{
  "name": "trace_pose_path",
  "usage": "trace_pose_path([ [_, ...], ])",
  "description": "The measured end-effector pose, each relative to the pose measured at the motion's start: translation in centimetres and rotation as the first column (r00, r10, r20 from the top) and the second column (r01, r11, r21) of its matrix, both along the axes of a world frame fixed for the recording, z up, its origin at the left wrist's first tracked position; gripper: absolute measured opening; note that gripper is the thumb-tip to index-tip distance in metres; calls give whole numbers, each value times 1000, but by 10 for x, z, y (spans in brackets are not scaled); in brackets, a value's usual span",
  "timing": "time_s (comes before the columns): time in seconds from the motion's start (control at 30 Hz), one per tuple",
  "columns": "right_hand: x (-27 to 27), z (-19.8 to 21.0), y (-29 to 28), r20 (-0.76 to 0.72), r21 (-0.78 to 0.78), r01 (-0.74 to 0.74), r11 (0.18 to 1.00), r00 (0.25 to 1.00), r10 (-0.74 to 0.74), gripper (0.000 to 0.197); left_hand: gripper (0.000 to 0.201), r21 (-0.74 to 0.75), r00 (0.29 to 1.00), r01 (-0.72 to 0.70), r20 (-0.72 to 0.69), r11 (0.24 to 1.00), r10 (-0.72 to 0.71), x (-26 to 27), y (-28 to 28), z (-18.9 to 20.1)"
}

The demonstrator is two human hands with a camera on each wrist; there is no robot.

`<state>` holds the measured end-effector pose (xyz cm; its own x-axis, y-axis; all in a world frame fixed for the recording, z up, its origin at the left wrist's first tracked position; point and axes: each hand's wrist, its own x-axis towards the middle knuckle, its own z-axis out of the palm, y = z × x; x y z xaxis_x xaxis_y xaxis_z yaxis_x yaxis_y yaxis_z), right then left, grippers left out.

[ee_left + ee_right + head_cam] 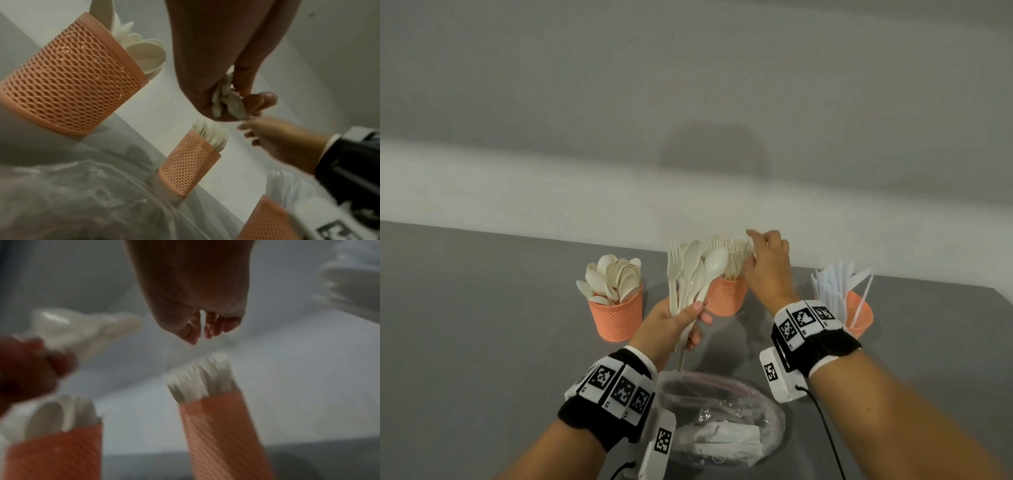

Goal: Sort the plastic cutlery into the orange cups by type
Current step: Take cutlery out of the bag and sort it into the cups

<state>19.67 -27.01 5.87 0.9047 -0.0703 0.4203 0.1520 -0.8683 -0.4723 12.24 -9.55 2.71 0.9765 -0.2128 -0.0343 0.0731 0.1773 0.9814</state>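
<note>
Three orange mesh cups stand in a row on the grey table. The left cup (616, 317) (69, 76) (55, 456) holds cream spoons, the middle cup (726, 298) (189, 164) (222, 426) holds cream forks (201, 381), and the right cup (859, 317) (267, 222) holds clear knives. My left hand (697, 315) (238, 99) grips a bundle of cream cutlery (688, 274) (226, 99) (82, 327), a fork and several spoons, upright between the left and middle cups. My right hand (751, 250) (201, 332) hovers just over the forks, fingers loosely bent and holding nothing.
A crumpled clear plastic bag (722, 418) with white packets lies on the table close in front of me, between my forearms. A pale wall runs directly behind the cups. The table's right edge lies just past the right cup.
</note>
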Motion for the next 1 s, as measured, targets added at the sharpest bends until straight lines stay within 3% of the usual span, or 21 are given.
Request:
trace_pose_path([
  [0.07,-15,16,21,166,198,-137,971,981,105,26,11,23,998,-64,10,998,64,2,-2,-1],
  [0.1,-24,24,33,182,279,-239,930,964,193,20,9,46,994,-103,26,994,102,3,-4,-2],
  [0.17,-43,33,56,67,360,-353,864,933,353,26,13,101,985,-165,66,981,159,4,-10,-3],
  [0.2,-49,33,65,-15,334,-359,871,922,386,30,17,128,981,-184,81,974,175,5,-14,-3],
  [0.3,-51,26,73,-48,235,-307,922,944,326,16,22,184,977,-206,100,961,190,4,-19,-5],
  [0.37,-48,21,70,-36,387,-267,883,952,303,6,19,197,974,-219,107,956,201,5,-18,-8],
  [0.4,-47,21,70,-26,475,-252,843,954,300,10,18,194,972,-227,111,954,209,6,-17,-9],
  [0.5,-45,25,60,77,621,-201,758,978,196,49,19,207,973,-227,95,952,211,8,-15,-10],
  [0.57,-40,35,40,204,620,-182,763,977,67,52,16,218,973,-230,86,948,216,8,-13,-10],
  [0.7,-28,46,-1,363,448,-101,888,928,-78,56,14,215,960,-280,76,936,269,9,-5,-12],
  [0.87,-19,12,-10,196,348,-39,937,980,-32,52,5,145,966,-256,86,956,246,7,-8,-7],
  [1.0,-11,-17,-8,-100,220,-31,975,994,54,45,5,61,984,-173,59,983,170,3,-9,-4],
])
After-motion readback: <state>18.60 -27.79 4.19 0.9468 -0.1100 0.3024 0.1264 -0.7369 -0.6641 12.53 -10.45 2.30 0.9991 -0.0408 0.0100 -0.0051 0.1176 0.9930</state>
